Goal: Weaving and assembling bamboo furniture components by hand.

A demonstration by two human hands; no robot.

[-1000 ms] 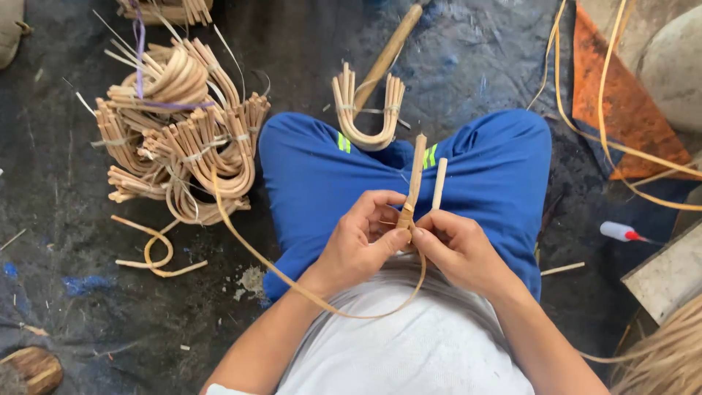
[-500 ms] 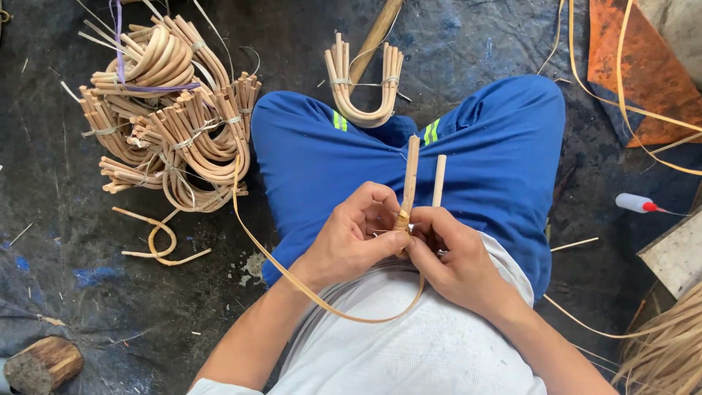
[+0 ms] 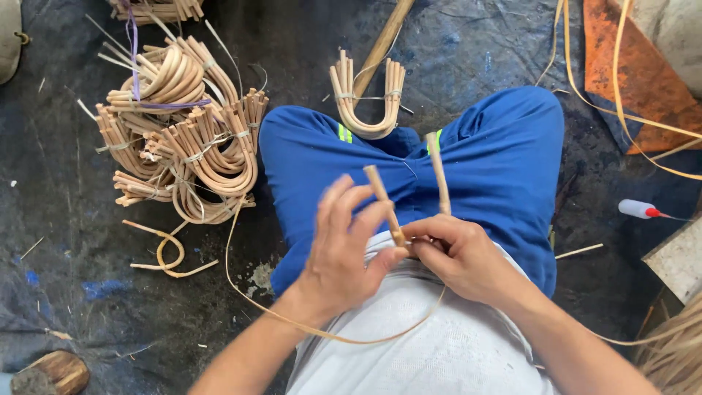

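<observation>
My right hand (image 3: 457, 252) pinches the cane hoop (image 3: 439, 175), its legs pointing up-away; left hand (image 3: 344, 249) open beside it.

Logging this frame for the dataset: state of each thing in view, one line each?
left hand: fingers spread, thumb against the rattan piece
right hand: closed on the rattan piece's base
rattan piece: bent, two ends pointing up
thin rattan strip: loose, looping under the hands
U-shaped bundle: tied, lying beyond the knees
pile of bundles: tied, heaped

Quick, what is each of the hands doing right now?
Left hand: open, fingers spread, thumb touching the cane piece.
Right hand: closed, gripping the cane piece at its base.
</observation>
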